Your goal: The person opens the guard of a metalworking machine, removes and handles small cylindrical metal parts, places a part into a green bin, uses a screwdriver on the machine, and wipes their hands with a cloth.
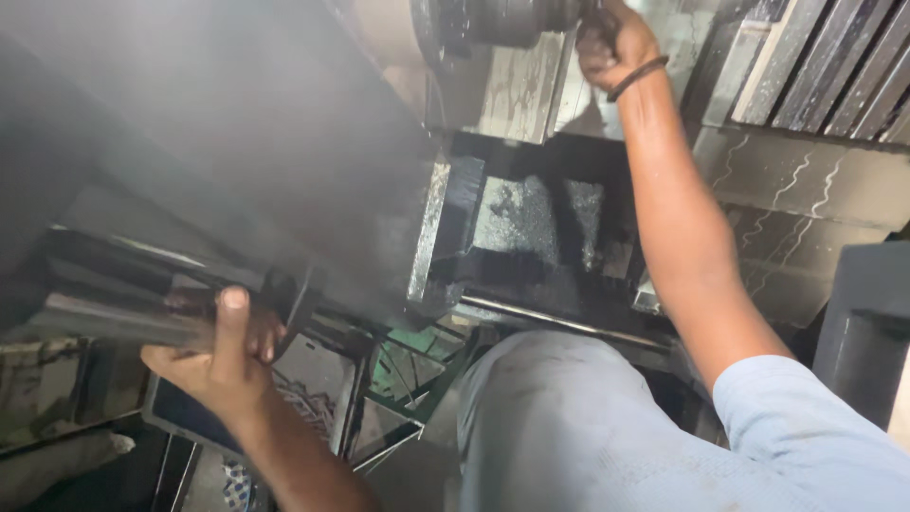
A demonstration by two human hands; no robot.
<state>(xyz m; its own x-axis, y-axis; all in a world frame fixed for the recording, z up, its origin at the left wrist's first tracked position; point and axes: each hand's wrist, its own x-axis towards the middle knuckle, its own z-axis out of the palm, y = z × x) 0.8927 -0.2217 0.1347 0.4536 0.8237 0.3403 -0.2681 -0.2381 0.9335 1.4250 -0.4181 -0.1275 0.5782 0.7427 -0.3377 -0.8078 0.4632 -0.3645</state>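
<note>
Left hand [223, 356], lower left, wraps around a dark bar [114, 322], looks like bracing. Right hand [614, 43], top centre, fist closed at the chuck [502, 21], probably for turning leverage.

At the lower left of the frame, the left hand [223, 356] is gripping a dark metal bar [114, 318], thumb lying on top. At the top, the right hand [614, 43] is closing around a round dark machine part [502, 21]. Between them, a tray of metal chips [531, 223] is sitting in the centre.

Chip-strewn black tray [531, 223] centre; ribbed metal slats [834, 66] upper right.
</note>
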